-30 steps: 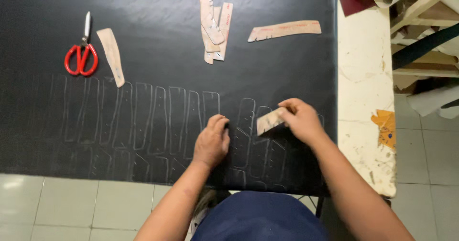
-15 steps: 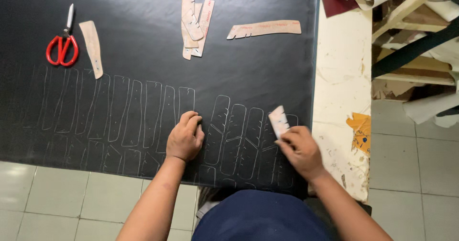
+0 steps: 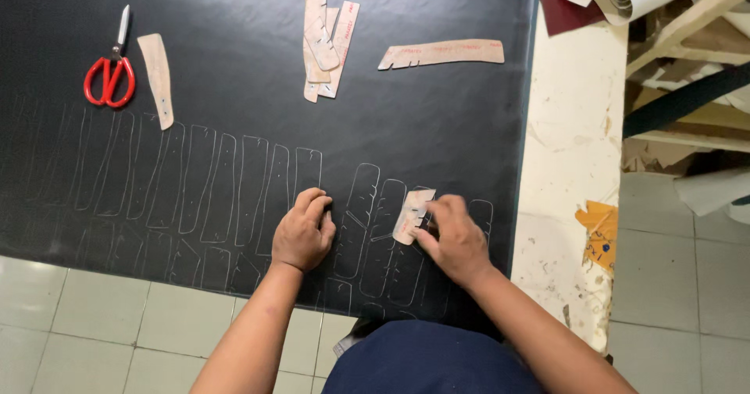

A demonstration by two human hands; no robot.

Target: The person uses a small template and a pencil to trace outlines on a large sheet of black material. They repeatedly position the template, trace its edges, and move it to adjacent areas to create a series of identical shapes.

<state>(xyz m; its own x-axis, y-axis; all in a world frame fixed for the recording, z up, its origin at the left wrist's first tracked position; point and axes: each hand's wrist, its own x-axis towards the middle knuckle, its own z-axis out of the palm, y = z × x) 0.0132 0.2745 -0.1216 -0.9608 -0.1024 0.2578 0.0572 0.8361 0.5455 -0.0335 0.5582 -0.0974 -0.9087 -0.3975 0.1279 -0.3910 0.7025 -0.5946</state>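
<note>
cardboard template (image 3: 412, 215), small and tan, is lying on the black sheet (image 3: 437, 121) near its right edge, among the chalk outlines (image 3: 195, 179). its long axis is running near upright, tilting slightly to the right at the top. the right hand (image 3: 453, 239) is sitting just right of it, fingers curling in and pinching its lower right edge, so this hand is the nearer one. the left hand (image 3: 303, 230) is resting well to the left of the piece, loosely curled, knuckles down on the sheet, holding nothing. red scissors (image 3: 109, 78) are lying far off at upper left.
</note>
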